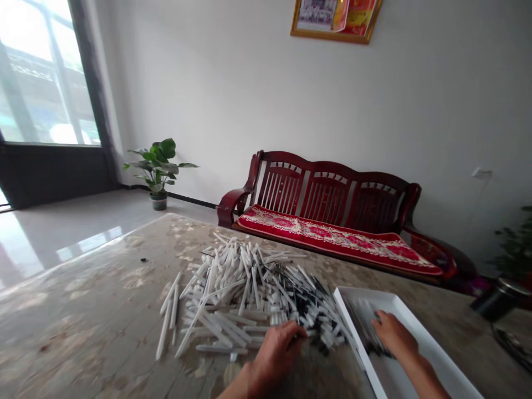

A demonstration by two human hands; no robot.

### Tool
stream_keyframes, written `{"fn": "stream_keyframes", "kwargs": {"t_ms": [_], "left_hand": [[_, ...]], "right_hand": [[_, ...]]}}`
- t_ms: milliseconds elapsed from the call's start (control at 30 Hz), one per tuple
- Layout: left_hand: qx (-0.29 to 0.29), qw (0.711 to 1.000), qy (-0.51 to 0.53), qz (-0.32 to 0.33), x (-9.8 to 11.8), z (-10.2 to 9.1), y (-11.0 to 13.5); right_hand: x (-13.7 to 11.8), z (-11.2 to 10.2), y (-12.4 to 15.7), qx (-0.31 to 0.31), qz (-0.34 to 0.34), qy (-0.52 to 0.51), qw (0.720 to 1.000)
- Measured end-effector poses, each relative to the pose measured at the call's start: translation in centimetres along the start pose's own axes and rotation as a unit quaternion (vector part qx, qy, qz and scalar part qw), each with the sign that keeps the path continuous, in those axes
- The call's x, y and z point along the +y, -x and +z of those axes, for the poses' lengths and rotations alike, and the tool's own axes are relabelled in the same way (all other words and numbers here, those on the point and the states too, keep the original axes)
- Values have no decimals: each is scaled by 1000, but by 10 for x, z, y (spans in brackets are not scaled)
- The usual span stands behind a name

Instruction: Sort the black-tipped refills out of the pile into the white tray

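Note:
A large heap of slim white, translucent pen-like tubes (233, 271) lies on the table, with short clear caps and black pieces mixed in at its right side. At the heap's near edge is my left hand (279, 350), its fingers curled closed; whatever they pinch is hidden. My right hand (394, 332) reaches into a white shallow box (428, 343) to the right of the heap. Its fingers are bent together over a row of slim pen-like pieces (361, 318) along the box's left wall. Motion blur hides what, if anything, they grip.
The table has a patterned, glossy cover (91, 321) with a small black piece (143, 260) at left. A dark cylindrical container (499, 299) stands at far right. Beyond the table are a dark red wooden bench (324, 188) with a red cover and a potted plant (158, 200).

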State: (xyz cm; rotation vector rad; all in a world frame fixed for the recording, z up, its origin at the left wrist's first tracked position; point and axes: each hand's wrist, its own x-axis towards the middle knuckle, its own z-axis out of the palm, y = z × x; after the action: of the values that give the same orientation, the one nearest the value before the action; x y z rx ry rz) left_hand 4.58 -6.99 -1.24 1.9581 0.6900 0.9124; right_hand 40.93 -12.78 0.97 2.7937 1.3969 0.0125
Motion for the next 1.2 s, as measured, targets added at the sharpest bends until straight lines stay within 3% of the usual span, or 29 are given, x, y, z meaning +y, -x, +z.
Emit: {"fn": "stream_keyframes", "kwargs": {"t_ms": [133,267,333,433,567,700,833,967,1100,1200], "left_hand": [[122,986,100,-45,-1,-3,-6],[234,938,233,-101,-2,-7,-15],[264,912,288,-123,-3,-8,-20],[289,887,331,-145,-5,-10,-25],[298,886,325,-145,-12,-12,-29],[293,914,250,-124,-20,-14,-31],[301,949,71,-67,-22,-20,-30],[282,956,-76,-27,-22,-24,-29],[270,954,-126,-21,-25,-26,-30],[301,950,-85,-21,-27,-28,-32]], "right_hand": [[-25,-16,12,36,-20,-1,999],[-92,-29,43,106,-133,-112,979],[-133,-31,62,96,-186,-167,963],[-185,-30,85,87,-220,-163,958],[-221,-30,94,93,-217,-83,968],[-229,-32,89,78,-204,-59,974],[-222,-36,88,57,-203,-143,967],[-213,-37,93,20,-245,-293,924],[-205,-33,93,-69,-286,-412,862],[-198,-25,85,-25,-298,-420,857]]}}
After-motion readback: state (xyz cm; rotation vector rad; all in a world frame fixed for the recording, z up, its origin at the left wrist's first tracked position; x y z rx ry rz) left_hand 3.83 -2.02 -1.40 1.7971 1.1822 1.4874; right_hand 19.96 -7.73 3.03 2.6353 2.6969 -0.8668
